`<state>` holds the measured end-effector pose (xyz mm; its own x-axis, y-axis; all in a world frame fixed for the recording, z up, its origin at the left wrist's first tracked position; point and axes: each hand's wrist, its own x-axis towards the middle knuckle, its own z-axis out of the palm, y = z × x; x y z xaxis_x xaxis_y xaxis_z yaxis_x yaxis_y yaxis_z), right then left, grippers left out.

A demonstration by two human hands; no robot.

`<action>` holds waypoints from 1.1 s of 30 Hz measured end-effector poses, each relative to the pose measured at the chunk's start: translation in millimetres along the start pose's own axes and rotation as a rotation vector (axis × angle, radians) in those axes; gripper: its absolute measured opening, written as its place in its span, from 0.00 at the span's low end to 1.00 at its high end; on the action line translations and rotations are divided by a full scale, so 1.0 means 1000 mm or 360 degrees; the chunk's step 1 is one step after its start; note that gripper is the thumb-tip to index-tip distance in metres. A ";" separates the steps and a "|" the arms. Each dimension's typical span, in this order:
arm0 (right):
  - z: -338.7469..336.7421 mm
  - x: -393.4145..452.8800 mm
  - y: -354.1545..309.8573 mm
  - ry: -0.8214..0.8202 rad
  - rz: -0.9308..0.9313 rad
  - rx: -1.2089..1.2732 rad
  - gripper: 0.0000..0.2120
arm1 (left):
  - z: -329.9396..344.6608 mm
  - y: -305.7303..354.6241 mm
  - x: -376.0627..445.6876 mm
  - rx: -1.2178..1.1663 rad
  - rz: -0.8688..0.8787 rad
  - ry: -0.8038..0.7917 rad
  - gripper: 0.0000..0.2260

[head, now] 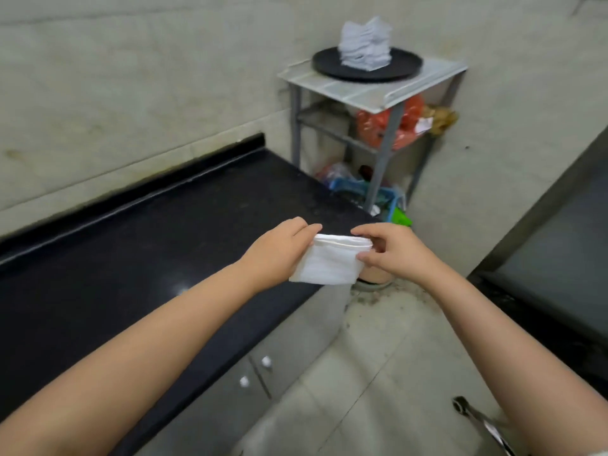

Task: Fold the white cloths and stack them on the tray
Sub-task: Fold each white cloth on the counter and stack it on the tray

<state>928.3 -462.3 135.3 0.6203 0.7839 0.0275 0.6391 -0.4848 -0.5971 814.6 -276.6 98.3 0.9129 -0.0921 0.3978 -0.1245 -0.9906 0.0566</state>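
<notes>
Folded white cloth [330,262] held in the air past the end of the black worktop [138,258], above the tiled floor [378,357]. Left hand [279,250] pinching its upper left corner, grip pressed together on the fabric. Right hand [396,250] pinching the upper right edge between thumb and fingers. Both forearms bare and stretched forward. Well beyond, round black tray [332,65] resting on top of a metal rack [385,153] in the corner, carrying a tall, uneven stack of folded cloths [365,44]. Orange bags [375,125] on the rack's middle shelf.
</notes>
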 end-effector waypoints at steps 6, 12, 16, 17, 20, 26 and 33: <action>-0.090 0.040 0.060 0.0202 -0.0106 -0.0271 0.16 | 0.012 0.015 0.142 -0.0154 0.0055 0.0002 0.19; -0.180 0.141 0.108 0.0215 -0.0312 -0.0589 0.10 | 0.022 -0.019 0.272 -0.0228 0.0094 0.0092 0.17; -0.247 0.227 0.126 0.0168 -0.0316 -0.0539 0.08 | 0.017 -0.063 0.366 -0.0269 0.0125 0.0008 0.20; -0.262 0.249 0.129 0.0159 -0.0305 -0.0531 0.08 | 0.014 -0.074 0.388 -0.0223 0.0041 -0.0020 0.16; -0.299 0.316 0.139 0.0171 -0.0276 -0.0421 0.08 | 0.006 -0.103 0.447 -0.0092 -0.0163 -0.0075 0.11; -0.348 0.439 0.153 0.0125 -0.0306 -0.0217 0.08 | -0.003 -0.147 0.546 -0.0427 -0.0729 0.0095 0.09; -0.381 0.587 0.164 0.0584 -0.0653 -0.0449 0.14 | 0.010 -0.211 0.651 -0.0045 -0.0995 0.0672 0.12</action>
<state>1570.7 -229.4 358.8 0.3821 0.7680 0.5140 0.9234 -0.2951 -0.2455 1439.1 -128.4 336.1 0.5906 0.5388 0.6008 0.3529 -0.8420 0.4081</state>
